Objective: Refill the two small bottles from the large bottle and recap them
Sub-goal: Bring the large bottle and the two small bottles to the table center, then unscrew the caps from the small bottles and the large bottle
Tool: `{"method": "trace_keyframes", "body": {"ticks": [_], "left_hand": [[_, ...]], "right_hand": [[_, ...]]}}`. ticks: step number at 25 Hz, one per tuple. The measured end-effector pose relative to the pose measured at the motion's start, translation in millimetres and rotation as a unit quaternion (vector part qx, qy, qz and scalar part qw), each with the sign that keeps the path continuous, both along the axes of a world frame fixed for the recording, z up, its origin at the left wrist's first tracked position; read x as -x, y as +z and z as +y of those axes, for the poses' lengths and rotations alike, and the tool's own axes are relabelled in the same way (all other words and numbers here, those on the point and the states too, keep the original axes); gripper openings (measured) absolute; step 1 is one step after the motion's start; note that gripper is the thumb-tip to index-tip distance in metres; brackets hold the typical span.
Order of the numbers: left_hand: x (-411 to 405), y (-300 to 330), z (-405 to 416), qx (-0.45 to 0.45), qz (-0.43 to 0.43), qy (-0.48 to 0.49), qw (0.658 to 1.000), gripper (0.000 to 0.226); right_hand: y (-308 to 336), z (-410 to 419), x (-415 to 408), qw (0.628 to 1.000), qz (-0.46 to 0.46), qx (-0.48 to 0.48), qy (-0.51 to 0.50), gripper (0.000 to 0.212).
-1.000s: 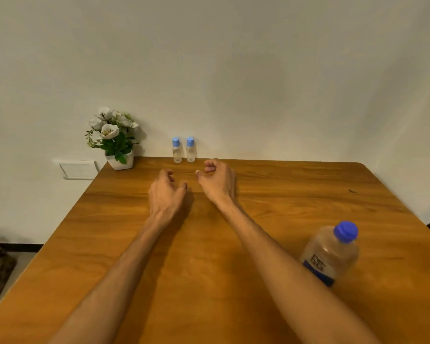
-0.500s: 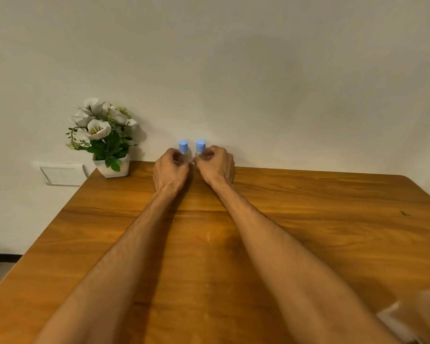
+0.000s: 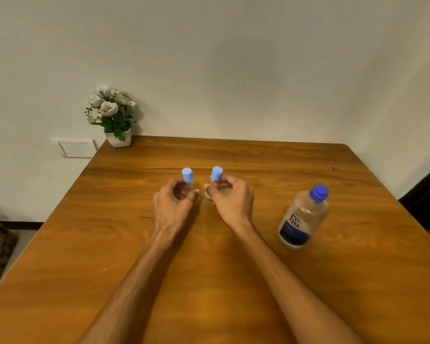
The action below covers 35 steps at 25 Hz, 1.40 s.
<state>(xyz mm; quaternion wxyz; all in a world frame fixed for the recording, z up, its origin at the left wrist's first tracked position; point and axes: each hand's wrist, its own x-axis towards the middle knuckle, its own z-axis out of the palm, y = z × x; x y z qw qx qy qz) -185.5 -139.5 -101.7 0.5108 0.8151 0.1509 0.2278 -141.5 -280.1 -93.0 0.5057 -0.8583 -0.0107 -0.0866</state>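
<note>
Two small bottles gripped mid-table, left hand (image 3: 175,202) curled round one (image 3: 187,180), right hand (image 3: 230,198) round the other (image 3: 216,176); both capped, unfilled. Big bottle (image 3: 302,218) waiting right, sealed.

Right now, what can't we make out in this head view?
- Fill level of the left small bottle and right small bottle: bodies hidden behind the left hand and right hand, head view.
- Large bottle label: fine print blurred.
- Whether the small bottles touch the table: bases hidden by the fingers.
- Dark object at the left edge: cut off.
</note>
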Motion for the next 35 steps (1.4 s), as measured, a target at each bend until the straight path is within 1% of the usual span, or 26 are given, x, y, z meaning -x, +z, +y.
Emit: {"method": "trace_keyframes", "body": {"ticks": [3,5,8,10,11,12,14,15,17,18,19,20,23,26,31,35], "left_hand": [[58,-10,-32,0.005,0.021,0.010,1.000,0.029],[84,-14,-49,-0.006,0.023,0.015,1.000,0.029],[101,-13,-60,-0.032,0.018,0.012,0.999,0.029],[103,-11,-61,-0.050,0.024,0.004,0.998,0.028],[104,-10,-62,-0.051,0.030,0.005,0.998,0.031],[107,-8,-64,-0.046,0.035,0.010,0.998,0.039],[118,-5,-69,-0.025,0.036,0.046,0.998,0.054],[127,-3,-75,-0.020,0.011,0.066,0.998,0.052],[143,4,-89,-0.027,-0.089,0.067,0.993,0.031],[148,9,-97,-0.036,-0.135,0.046,0.989,0.022],[150,14,-104,-0.049,-0.159,0.022,0.986,0.018],[148,17,-110,-0.064,-0.163,-0.004,0.985,0.018],[132,16,-122,-0.117,-0.105,-0.094,0.983,0.034],[122,9,-123,-0.150,-0.082,-0.146,0.974,0.034],[118,12,-124,-0.151,-0.073,-0.134,0.977,0.025],[115,10,-129,-0.169,-0.083,-0.109,0.976,0.028]], "right_hand": [[-12,-34,63,1.000,0.010,0.026,0.011,0.026],[-18,-52,95,0.999,-0.002,0.048,0.004,0.031],[-19,-65,121,0.998,-0.023,0.051,0.006,0.038],[-14,-67,127,0.999,-0.022,0.048,0.012,0.037],[-11,-67,128,0.999,-0.017,0.047,0.015,0.037],[-9,-68,129,0.999,-0.013,0.046,0.019,0.037],[-8,-68,130,0.999,-0.014,0.043,0.026,0.036],[-7,-68,130,0.999,-0.014,0.038,0.033,0.035],[-8,-71,131,0.998,-0.019,0.035,0.038,0.029],[-9,-75,131,0.998,-0.022,0.038,0.037,0.026],[-10,-79,131,0.998,-0.024,0.043,0.039,0.023],[-12,-84,133,0.998,-0.023,0.046,0.044,0.020],[-18,-106,138,0.995,-0.025,0.058,0.071,0.014],[-17,-123,140,0.993,-0.018,0.065,0.102,0.020],[-19,-126,141,0.993,-0.029,0.057,0.103,0.032],[-25,-125,139,0.994,-0.031,0.045,0.094,0.035]]}}
